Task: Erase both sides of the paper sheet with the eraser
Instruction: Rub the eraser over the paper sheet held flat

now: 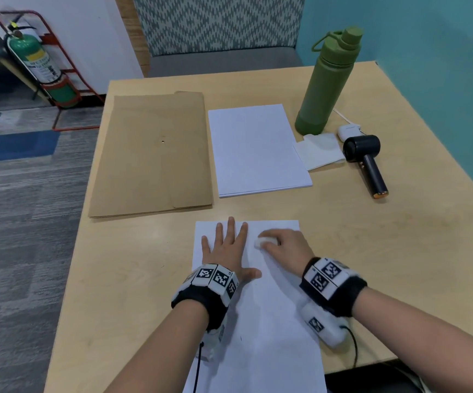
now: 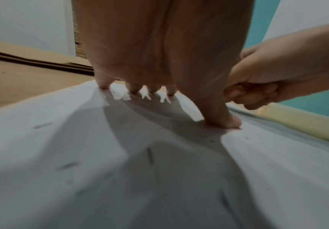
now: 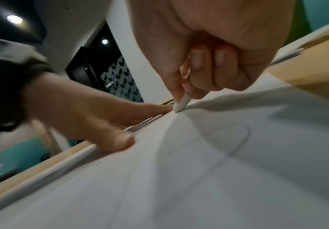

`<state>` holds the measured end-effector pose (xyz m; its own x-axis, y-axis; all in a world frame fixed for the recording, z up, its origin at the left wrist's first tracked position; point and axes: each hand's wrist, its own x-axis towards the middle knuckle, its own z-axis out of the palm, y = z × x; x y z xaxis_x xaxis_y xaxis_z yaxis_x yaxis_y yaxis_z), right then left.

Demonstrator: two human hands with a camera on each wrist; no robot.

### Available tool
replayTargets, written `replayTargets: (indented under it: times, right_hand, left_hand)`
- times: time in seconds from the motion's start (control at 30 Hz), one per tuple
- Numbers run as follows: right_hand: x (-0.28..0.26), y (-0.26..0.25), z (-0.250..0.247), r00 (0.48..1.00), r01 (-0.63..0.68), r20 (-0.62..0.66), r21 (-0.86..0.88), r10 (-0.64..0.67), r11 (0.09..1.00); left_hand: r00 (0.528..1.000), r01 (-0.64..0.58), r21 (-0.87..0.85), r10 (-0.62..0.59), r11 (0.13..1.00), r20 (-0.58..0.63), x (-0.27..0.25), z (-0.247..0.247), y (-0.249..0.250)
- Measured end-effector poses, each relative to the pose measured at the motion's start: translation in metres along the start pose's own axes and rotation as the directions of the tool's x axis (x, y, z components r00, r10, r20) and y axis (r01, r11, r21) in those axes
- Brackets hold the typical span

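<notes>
My left hand (image 1: 226, 251) lies flat, fingers (image 1: 231, 226) spread, on the smooth white paper sheet (image 1: 269, 321) at the pale wooden tabletop's (image 1: 371, 251) near edge; my right hand (image 1: 284, 245) beside it pinches the small white rounded eraser (image 1: 258, 243), tip on that sheet.

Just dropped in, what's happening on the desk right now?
A person is erasing a white paper sheet lying on the light wooden table. The left hand is spread flat on the sheet, pinning it down. The right hand pinches a small white eraser, its tip touching the paper near the far edge. A faint pencil line remains nearer on this side.
</notes>
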<state>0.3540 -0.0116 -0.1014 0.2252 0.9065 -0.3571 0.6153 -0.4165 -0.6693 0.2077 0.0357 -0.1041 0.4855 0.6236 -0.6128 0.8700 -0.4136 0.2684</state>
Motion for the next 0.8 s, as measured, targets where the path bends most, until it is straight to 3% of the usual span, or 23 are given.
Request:
replayTargets:
  times: [0.1, 0.3, 0.47, 0.67, 0.8]
  right_hand:
    - [0.006, -0.004, 0.0, 0.995, -0.042, -0.094, 0.025, 0.044, 0.999]
    - [-0.012, -0.003, 0.005, 0.991, 0.003, 0.133, 0.007, -0.004, 1.0]
    - [0.013, -0.008, -0.005, 0.996, -0.042, -0.072, 0.079, 0.048, 0.996]
    - [-0.012, -0.008, 0.008, 0.994, -0.03, 0.111, 0.085, 0.02, 0.996]
    - [0.013, -0.014, -0.005, 0.997, -0.073, -0.004, 0.107, 0.073, 0.992]
  left_hand:
    - [1.0, 0.006, 0.009, -0.006, 1.0, -0.004, 0.0, 0.0, 0.0]
    - [1.0, 0.001, 0.003, -0.001, 1.0, -0.008, 0.0, 0.002, 0.001]
    - [1.0, 0.011, 0.002, -0.01, 1.0, -0.011, 0.0, 0.001, 0.001]
    - [1.0, 0.006, -0.014, -0.006, 1.0, -0.01, 0.0, 0.002, 0.001]
    - [1.0, 0.009, -0.002, -0.009, 1.0, -0.012, 0.001, 0.002, 0.001]
